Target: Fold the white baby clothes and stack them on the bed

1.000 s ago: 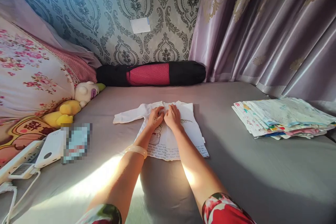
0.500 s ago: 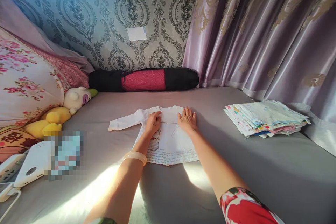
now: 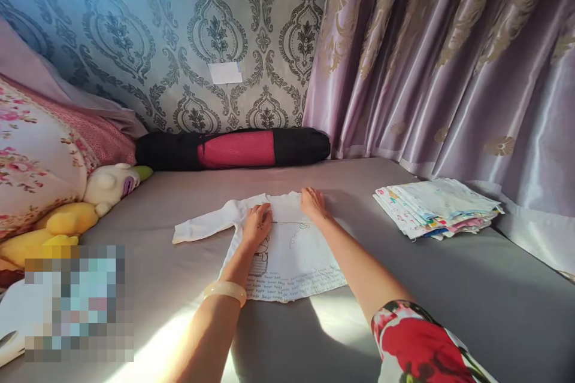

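Note:
A small white long-sleeved shirt (image 3: 309, 257) lies spread on the grey sheet, with a bear drawing and rows of lettering near its hem. One sleeve stretches out to the left; the other seems folded across the chest, where a straight edge runs. My left hand (image 3: 259, 224) rests on the upper chest, fingers laid down on the cloth, a pale bangle (image 3: 225, 290) on its wrist. At the right shoulder edge, my right hand (image 3: 313, 203) has its fingers curled together over the fabric; the fingertips are partly hidden.
A stack of folded printed cloths (image 3: 438, 206) lies to the right, near the purple curtain (image 3: 404, 72). A black and red roll bag (image 3: 236, 148) lies along the wall. Plush toys (image 3: 67, 221), a floral pillow (image 3: 36, 161) and a white device (image 3: 27, 311) are at the left.
My right hand has gone from lying spread on the chest to curled fingers at the shoulder edge. My left hand stays on the upper chest. The camera view has tilted and shifted slightly.

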Motion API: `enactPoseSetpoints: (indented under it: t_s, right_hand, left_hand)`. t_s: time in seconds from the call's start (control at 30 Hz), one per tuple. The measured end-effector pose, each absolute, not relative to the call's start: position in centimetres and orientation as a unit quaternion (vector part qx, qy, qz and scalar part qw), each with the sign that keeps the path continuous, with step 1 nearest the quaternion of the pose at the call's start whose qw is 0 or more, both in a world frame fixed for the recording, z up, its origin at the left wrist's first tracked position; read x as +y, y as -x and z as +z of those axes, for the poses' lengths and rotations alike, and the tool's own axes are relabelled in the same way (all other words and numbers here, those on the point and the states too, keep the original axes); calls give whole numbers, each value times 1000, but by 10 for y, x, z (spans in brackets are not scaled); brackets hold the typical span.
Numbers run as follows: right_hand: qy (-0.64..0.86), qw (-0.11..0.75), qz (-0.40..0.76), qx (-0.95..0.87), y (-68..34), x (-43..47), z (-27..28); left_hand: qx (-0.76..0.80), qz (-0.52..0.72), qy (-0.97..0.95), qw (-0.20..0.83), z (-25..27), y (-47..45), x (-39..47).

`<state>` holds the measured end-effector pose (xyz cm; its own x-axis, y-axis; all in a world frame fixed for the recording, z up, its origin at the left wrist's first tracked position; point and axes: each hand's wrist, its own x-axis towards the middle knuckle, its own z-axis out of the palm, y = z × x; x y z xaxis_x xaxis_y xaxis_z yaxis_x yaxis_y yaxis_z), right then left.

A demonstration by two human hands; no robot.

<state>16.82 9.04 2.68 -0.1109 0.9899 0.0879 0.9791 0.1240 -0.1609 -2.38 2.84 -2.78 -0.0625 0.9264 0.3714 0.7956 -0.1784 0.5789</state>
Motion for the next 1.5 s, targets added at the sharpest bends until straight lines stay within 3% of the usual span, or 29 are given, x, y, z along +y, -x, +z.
enactPoseSetpoints:
  t_s: [0.57, 1.5]
  right_hand:
    - [685, 139, 19, -714, -141, 107, 6]
    - [647, 87, 81, -754, -145, 60, 6]
  left_hand:
    - [634, 352, -683, 87, -25, 23, 28]
    - [636, 354, -682, 73, -24, 25, 28]
